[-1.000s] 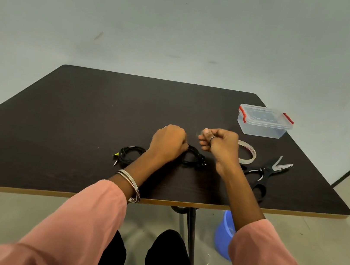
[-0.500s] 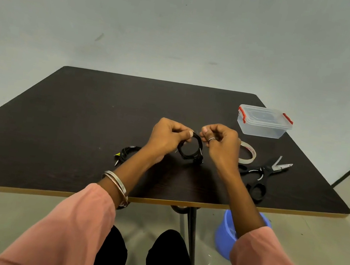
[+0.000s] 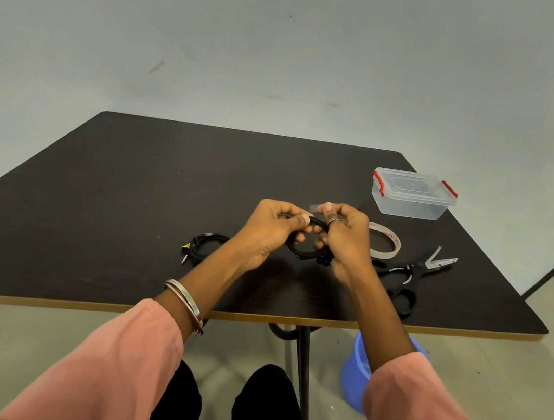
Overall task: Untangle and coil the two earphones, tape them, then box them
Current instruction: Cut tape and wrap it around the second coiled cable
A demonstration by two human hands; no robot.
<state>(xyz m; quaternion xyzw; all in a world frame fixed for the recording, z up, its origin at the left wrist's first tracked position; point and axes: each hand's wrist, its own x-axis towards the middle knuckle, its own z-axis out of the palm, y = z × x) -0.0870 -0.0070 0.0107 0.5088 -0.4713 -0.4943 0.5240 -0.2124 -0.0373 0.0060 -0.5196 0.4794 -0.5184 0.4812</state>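
Two earphones are in play: one coiled earphone (image 3: 306, 246) is lifted just above the table (image 3: 128, 187), held between your hands, while the other coil (image 3: 204, 244) lies on the tabletop to the left, apart from your wrist. Your left hand (image 3: 267, 228) has its fingers curled round the left side of the held loop, thumb and forefinger pinching the top of the bundle. Your right hand (image 3: 344, 241) grips the right side, and its thumb and forefinger pinch a small clear strip of tape (image 3: 315, 208) just above the cable.

From here the tape looks ready to go round the coil, and that is where trouble could start. If the strip folds onto itself or sticks to your fingertip before it meets the cable, it will likely be wasted. If your left pinch loosens while you wrap, the loops could spring apart and you would be coiling again. The earbuds hanging below the loop could also get caught under the tape.

Further out, the tape roll (image 3: 385, 242) and scissors (image 3: 409, 276) lie to your right, and the closed clear box (image 3: 412, 199) sits beyond them.
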